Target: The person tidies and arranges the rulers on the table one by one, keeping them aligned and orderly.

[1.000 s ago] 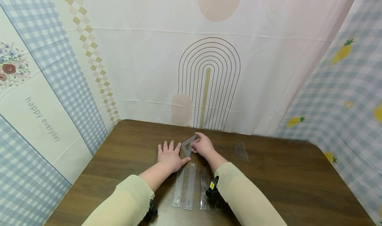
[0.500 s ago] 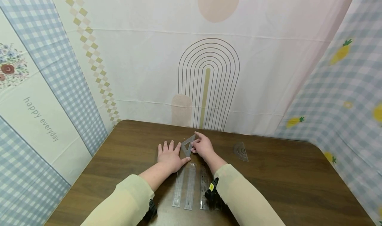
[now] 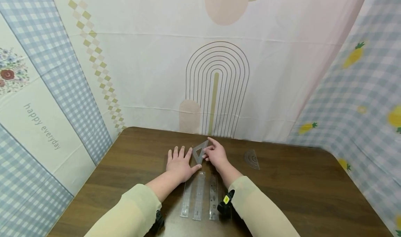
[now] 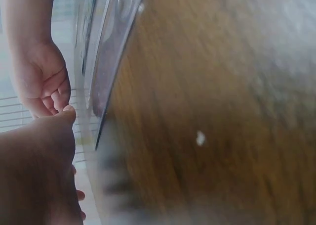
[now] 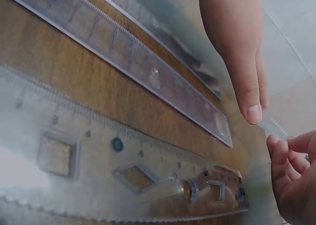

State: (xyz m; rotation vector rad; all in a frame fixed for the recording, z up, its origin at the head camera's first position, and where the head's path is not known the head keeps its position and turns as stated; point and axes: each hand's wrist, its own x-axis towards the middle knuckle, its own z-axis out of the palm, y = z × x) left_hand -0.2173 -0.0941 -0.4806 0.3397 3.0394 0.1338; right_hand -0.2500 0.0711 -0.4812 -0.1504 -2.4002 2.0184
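Note:
A clear triangular set square (image 3: 196, 156) lies near the back of the table, between the two hands. My left hand (image 3: 179, 165) rests palm down beside it, fingers spread, the thumb at its lower corner. From the other side my right hand (image 3: 217, 156) pinches the set square's right edge, its index finger reaching to the top corner. Below the hands lie clear rulers side by side: a left ruler (image 3: 186, 204), a middle ruler (image 3: 199, 197) and a stencil ruler (image 3: 213, 195) with cut-out shapes and a wavy edge. My left forearm and hand partly cover the left ruler's top.
A clear protractor (image 3: 252, 159) lies to the right of my right hand. The brown wooden table (image 3: 300, 191) ends at a white patterned cloth (image 3: 150, 73) behind. Checked cloth (image 3: 347, 118) hangs at the right side.
The set square and both hands have shifted slightly to the right. My right wrist has moved a little off the stencil ruler. The rulers and protractor have stayed in place.

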